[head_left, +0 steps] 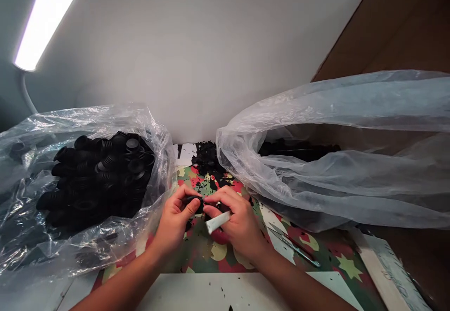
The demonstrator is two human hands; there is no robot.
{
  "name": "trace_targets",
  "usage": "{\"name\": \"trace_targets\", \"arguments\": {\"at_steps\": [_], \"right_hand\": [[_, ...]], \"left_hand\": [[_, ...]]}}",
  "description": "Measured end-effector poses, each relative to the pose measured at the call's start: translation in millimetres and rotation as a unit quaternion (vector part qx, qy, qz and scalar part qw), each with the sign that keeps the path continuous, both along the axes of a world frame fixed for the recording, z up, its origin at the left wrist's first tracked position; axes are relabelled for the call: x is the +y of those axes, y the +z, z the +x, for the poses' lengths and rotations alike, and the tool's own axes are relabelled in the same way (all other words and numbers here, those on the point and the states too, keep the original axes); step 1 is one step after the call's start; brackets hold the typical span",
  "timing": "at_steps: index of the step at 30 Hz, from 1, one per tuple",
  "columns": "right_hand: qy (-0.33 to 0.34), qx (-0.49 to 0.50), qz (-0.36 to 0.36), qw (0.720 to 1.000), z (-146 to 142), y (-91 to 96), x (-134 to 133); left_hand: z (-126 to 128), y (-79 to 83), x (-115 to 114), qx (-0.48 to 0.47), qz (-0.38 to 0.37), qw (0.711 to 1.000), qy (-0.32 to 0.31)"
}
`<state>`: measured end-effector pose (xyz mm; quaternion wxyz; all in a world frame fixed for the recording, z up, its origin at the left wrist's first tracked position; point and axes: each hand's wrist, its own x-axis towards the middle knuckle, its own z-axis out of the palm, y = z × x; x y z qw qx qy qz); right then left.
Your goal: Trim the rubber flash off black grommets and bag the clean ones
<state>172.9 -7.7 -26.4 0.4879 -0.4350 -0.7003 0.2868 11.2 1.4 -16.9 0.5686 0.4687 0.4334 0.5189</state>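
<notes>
My left hand (179, 217) is closed, pinching a small black rubber-like piece (194, 199) between thumb and fingers. Against that piece come the fingertips of my right hand (232, 217). A white flat-handled tool (218, 222) is held in the right hand, its end sticking out under the fingers; its working tip is hidden. To the left, an open clear plastic bag (160, 161) holds many black ribbed rubber-like parts (105, 175). Black trimmings (207, 158) are heaped behind my hands, and smaller scraps are strewn over the patterned cover (197, 254).
On the right lies another clear bag (316, 184), open, with black material inside, in front of a cardboard box (397, 34). Metal scissors or tweezers (298, 247) rest beside my right forearm. A lit lamp (49, 18) hangs at upper left. White board (197, 292) lies in front.
</notes>
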Motion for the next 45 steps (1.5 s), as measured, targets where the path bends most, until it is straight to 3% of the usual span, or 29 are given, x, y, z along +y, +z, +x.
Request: {"name": "trace_targets", "arguments": {"at_steps": [3,7,12,15,18,21,23,28,33,37,40,45], "right_hand": [[0.008,-0.081,0.054,0.995,3,-1.1,3],[0.009,-0.228,0.143,0.963,3,-0.5,0],[0.077,-0.209,0.233,0.947,-16,-4.4,-18],[0.036,-0.168,0.181,0.968,-16,-4.4,-16],[-0.017,-0.059,0.030,0.998,-6,-1.8,-5],[0.010,0.086,-0.107,0.990,-1,-1.2,-1],[0.024,0.155,-0.153,0.976,-2,-2.0,-1],[0.008,0.225,-0.179,0.958,-3,0.8,-3],[0.024,0.226,-0.184,0.956,-1,7.2,-5],[0.046,0.241,-0.189,0.951,-1,8.4,-5],[0.041,0.296,-0.216,0.929,-2,8.9,-5],[0.057,0.368,-0.249,0.894,-3,9.7,-6]], "left_hand": [[2,1.8,-4,0.061,0.033,0.997,-0.012],[2,1.6,-3,0.102,0.035,0.994,-0.033],[-7,2.5,10,0.034,0.021,0.997,0.072],[-9,4.4,11,-0.029,-0.005,0.999,0.042],[-3,3.1,4,-0.044,-0.021,0.999,-0.008],[0,-1.5,-1,-0.022,-0.010,0.999,-0.030],[-2,-3.7,-1,0.018,0.008,0.999,-0.034],[-13,2.0,5,0.169,0.108,0.979,-0.026],[-11,10.6,3,0.213,0.171,0.962,-0.022],[-8,9.4,-1,0.163,0.125,0.977,-0.051],[-8,7.4,-2,0.093,0.083,0.991,-0.055],[-8,9.1,-1,0.047,0.105,0.993,-0.015]]}}
